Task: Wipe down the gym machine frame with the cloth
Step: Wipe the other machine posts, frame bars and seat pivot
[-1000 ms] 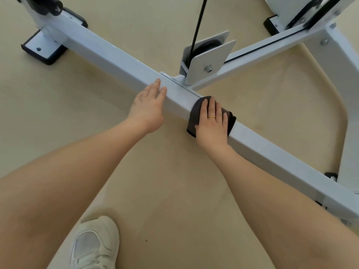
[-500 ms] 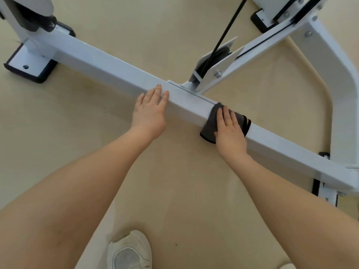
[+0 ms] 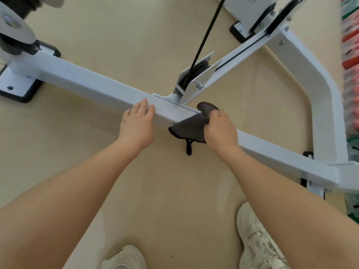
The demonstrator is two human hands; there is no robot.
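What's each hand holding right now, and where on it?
The right hand grips the cloth by its right part. The left hand holds nothing; it rests on the frame.

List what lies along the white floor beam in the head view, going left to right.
Black-edged foot plate → left hand resting flat on the beam → pulley bracket at the joint → grey cloth → right hand gripping it → curved white upright.

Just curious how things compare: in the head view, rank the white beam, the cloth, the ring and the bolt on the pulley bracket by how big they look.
1. Beam
2. Cloth
3. Bolt and ring look alike, so unranked.
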